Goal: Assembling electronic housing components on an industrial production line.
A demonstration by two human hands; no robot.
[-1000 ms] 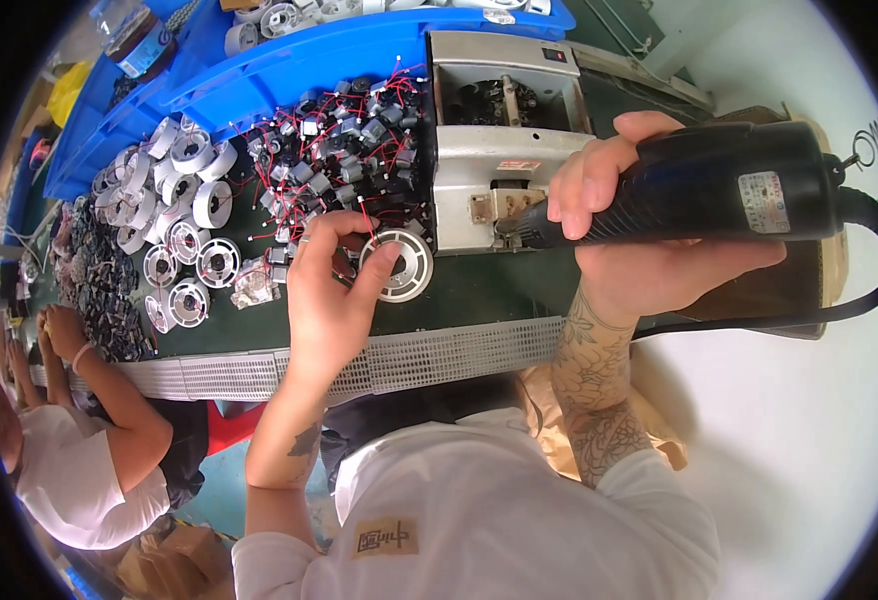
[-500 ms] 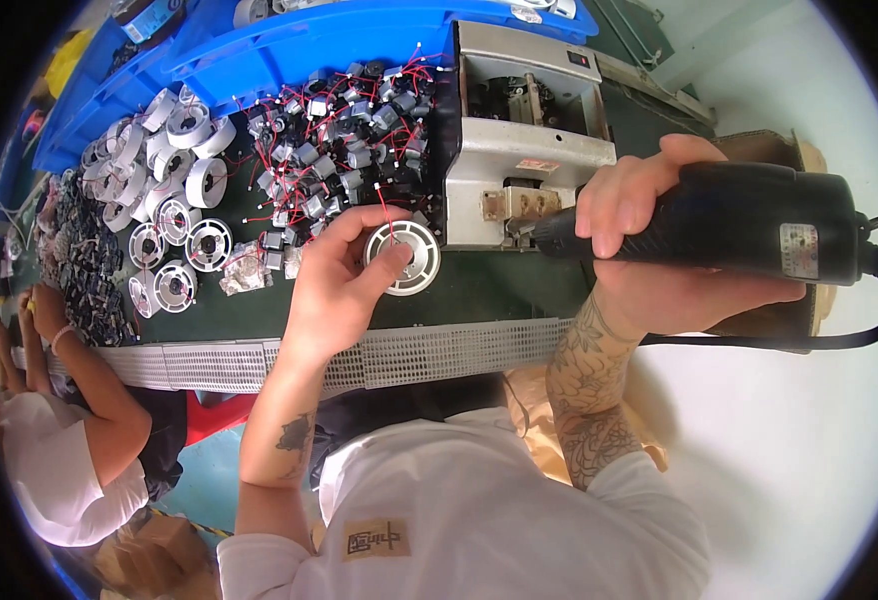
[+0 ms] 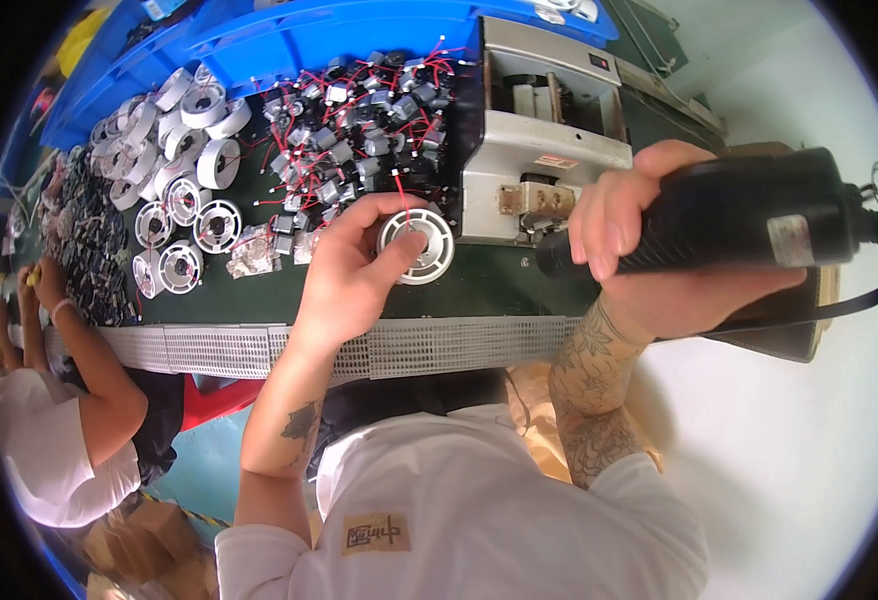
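Note:
My left hand (image 3: 347, 278) grips a white round plastic housing (image 3: 440, 254) by its rim, thumb laid over its face. A red wire (image 3: 400, 190) sticks up from the housing. My right hand (image 3: 614, 225) is wrapped round a thick black electric screwdriver (image 3: 744, 210), held level with its narrow end toward the left. That end is just in front of a grey metal screw feeder (image 3: 549, 145) and to the right of the housing, apart from it. Whether a screw sits on the tip cannot be made out.
Small motors with red wires (image 3: 359, 135) are heaped behind my left hand. White housings (image 3: 217, 165) pile up further left, beside small plastic bags (image 3: 254, 252) and dark parts (image 3: 89, 235). A blue bin (image 3: 339, 40) stands behind. A co-worker's arm (image 3: 94, 355) is at left.
The screwdriver's narrow end has drawn away from the front of the screw feeder, a little toward me. My left hand keeps its hold on the housing. The whole view has shifted slightly.

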